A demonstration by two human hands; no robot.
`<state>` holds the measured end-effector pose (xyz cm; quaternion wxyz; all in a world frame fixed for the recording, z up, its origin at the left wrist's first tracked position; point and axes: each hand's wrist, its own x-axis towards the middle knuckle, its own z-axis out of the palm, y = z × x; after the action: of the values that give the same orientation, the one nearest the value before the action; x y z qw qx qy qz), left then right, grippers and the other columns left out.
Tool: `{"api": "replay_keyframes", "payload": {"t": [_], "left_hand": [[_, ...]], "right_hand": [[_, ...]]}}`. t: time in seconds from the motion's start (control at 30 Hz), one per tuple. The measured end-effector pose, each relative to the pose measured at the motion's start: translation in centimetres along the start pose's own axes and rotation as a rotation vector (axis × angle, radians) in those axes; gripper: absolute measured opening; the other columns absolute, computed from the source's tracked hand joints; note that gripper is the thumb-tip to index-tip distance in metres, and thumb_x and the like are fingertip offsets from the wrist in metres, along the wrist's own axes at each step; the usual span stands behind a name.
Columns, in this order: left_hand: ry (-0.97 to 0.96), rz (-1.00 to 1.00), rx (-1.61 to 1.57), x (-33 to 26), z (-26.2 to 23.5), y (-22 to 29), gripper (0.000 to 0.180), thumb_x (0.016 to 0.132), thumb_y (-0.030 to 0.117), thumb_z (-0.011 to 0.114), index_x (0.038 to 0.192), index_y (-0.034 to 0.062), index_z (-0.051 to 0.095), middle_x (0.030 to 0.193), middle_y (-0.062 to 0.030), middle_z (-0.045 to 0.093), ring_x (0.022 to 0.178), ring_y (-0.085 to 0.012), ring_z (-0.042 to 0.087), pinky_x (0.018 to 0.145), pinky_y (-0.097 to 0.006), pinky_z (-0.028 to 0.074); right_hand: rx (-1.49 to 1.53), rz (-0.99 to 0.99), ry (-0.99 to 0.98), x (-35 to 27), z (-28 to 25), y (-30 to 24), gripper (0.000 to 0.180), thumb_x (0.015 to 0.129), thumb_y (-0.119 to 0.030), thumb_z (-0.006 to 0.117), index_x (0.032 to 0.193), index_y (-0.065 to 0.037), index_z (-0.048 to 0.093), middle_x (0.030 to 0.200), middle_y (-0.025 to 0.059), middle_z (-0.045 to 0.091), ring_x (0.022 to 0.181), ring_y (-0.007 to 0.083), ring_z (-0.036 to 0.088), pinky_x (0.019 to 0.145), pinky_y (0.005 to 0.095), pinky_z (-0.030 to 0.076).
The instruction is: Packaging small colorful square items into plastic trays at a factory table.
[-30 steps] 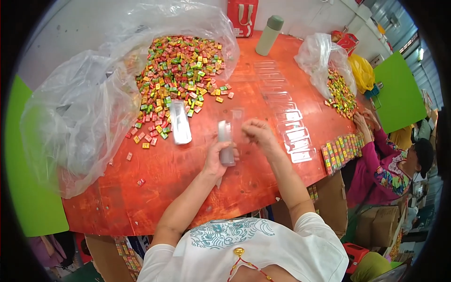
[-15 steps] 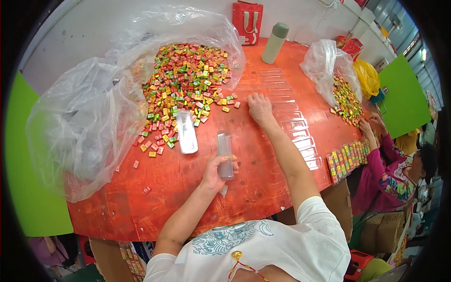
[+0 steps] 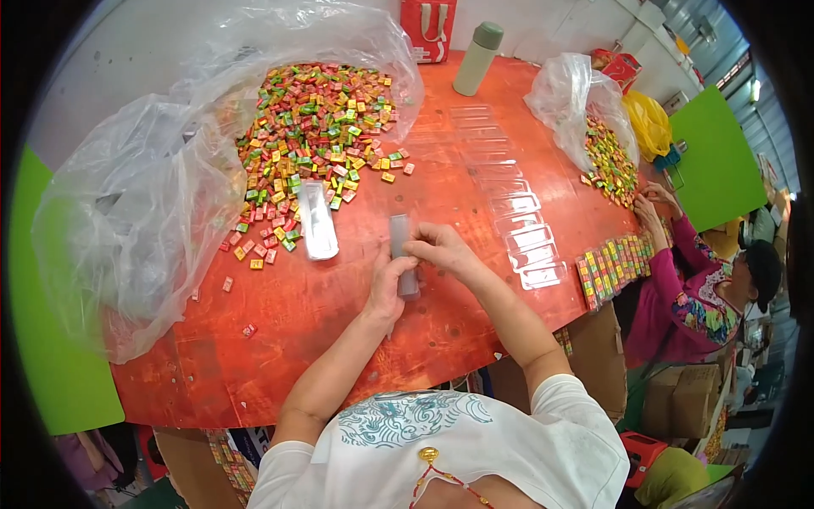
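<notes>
In front of my body, a narrow clear plastic tray [image 3: 398, 227], perhaps several nested together, is held upright lengthwise over the table. My left hand [image 3: 388, 287] wraps round its near left side. The fingers of my right hand [image 3: 441, 250] are closed on its right edge, thumb on top; just what they pinch is partly hidden. Left of my hands lies a silvery-clear empty tray [image 3: 319, 229], its far end against a heap of small wrapped sweets [image 3: 318, 127] in red, yellow and green. A row of clear trays [image 3: 517, 212] lies to the right.
A large clear bag [image 3: 144, 229] surrounds the heap on the left. At the back stand a green flask [image 3: 478, 59] and a red bag [image 3: 428, 34]. On the right, a co-worker's hands [image 3: 657, 208] are by another sweet pile [image 3: 612, 161] and filled packs [image 3: 615, 267].
My right hand has come back from beside the row of trays on the right to the tray in my left hand, and now grips it too. The whole view has shifted slightly.
</notes>
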<state>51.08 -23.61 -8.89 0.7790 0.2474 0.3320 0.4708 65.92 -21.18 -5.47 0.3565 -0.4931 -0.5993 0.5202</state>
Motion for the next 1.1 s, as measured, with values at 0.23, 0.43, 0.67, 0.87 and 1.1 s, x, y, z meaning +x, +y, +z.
{"api": "replay_keyframes", "payload": {"t": [0.23,0.43,0.67,0.87,1.1], "left_hand": [[-0.103,-0.132,-0.144,-0.4,0.6,0.5,0.035,0.081,0.017,0.059,0.114,0.0087,0.050,0.090,-0.0092,0.063,0.067,-0.0188,0.064,0.056,-0.033,0.055],[-0.082,-0.213,-0.220,0.8,-2.4,-0.5,0.030,0.082,0.022,0.057,0.105,0.0026,0.055,0.091,-0.0109,0.065,0.070,-0.0216,0.066,0.062,-0.036,0.057],[-0.042,-0.106,-0.161,-0.2,-1.2,0.0,0.033,0.083,0.019,0.056,0.108,-0.0019,0.056,0.094,-0.0126,0.066,0.075,-0.0230,0.066,0.064,-0.037,0.057],[-0.059,-0.086,-0.173,-0.1,-2.0,0.4,0.044,0.080,0.011,0.059,0.122,0.0066,0.045,0.096,-0.0106,0.063,0.073,-0.0207,0.065,0.058,-0.034,0.054],[-0.049,0.058,-0.088,-0.7,-0.1,0.0,0.039,0.080,0.010,0.060,0.116,0.0067,0.047,0.096,-0.0097,0.062,0.071,-0.0184,0.063,0.059,-0.031,0.052]], "right_hand": [[0.299,0.181,-0.077,-0.7,-2.0,-0.2,0.018,0.091,-0.021,0.063,0.083,-0.006,0.065,0.068,-0.0008,0.060,0.058,0.0059,0.052,0.052,0.0212,0.040],[-0.152,-0.145,0.368,2.2,-5.2,-0.3,0.012,0.088,-0.016,0.063,0.083,-0.006,0.065,0.066,0.0035,0.060,0.059,0.0109,0.056,0.051,0.0254,0.043],[-1.469,-0.472,0.452,6.8,-6.7,3.5,0.006,0.082,-0.014,0.061,0.081,-0.009,0.058,0.082,0.0094,0.057,0.077,0.0270,0.061,0.063,0.0388,0.049],[-1.151,-0.441,0.559,5.6,-4.0,3.1,0.012,0.085,-0.018,0.062,0.081,-0.007,0.062,0.077,0.0064,0.058,0.071,0.0225,0.061,0.058,0.0352,0.048],[0.151,0.092,-0.055,-1.1,0.5,-1.7,0.017,0.090,-0.023,0.064,0.085,-0.006,0.063,0.067,-0.0033,0.055,0.057,0.0028,0.046,0.050,0.0191,0.034]]}}
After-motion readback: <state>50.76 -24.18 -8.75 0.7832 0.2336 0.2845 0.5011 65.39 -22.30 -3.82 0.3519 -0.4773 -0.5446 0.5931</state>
